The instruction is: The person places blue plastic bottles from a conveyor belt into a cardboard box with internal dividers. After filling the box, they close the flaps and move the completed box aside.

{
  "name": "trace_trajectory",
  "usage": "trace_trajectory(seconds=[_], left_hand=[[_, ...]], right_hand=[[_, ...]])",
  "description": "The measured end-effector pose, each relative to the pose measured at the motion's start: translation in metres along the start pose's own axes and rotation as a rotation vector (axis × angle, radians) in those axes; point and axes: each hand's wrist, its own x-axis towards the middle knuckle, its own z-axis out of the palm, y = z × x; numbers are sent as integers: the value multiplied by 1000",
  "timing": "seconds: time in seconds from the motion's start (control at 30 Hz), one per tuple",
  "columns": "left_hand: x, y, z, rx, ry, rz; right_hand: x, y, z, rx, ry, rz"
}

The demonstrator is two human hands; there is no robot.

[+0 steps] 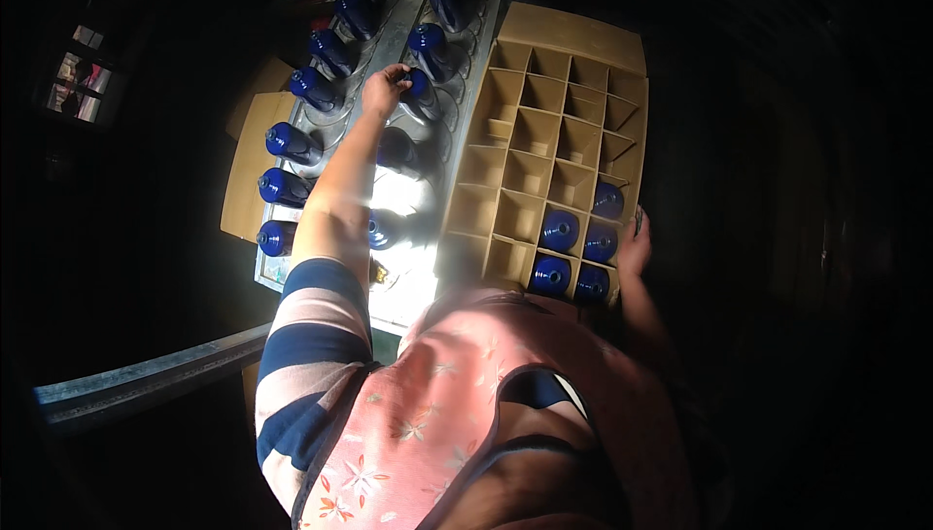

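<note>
My left hand [386, 90] reaches forward over a metal rack, its fingers closed at the top of a blue bottle [417, 89]. The bottle stands in the rack's right-hand row, partly behind my fingers. On the right, a cardboard carton [569, 33] with dividers stands beside the rack. Several blue bottles [561, 230] sit in its near right cells, with their round tops up. Against the carton's right side lies my right hand [634, 241], fingers stretched out along the edge and partly in shadow. I make out nothing held in it.
Several more blue bottles [290, 142] line the metal rack's [394, 33] left row, leaning outward. Brown cardboard [255, 166] stands along the rack's left edge. A metal rail [155, 375] crosses at lower left. Bright sunlight washes out the rack's near part; the surroundings are dark.
</note>
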Motion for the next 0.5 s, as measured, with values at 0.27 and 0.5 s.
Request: trace_trajectory(seconds=[0.27, 0.5], left_hand=[[-2, 60, 16, 63, 122, 47], [-172, 108, 79, -569, -313, -145]], right_hand=[[1, -10, -14, -15, -18, 81], [4, 9, -2, 148, -70, 142]])
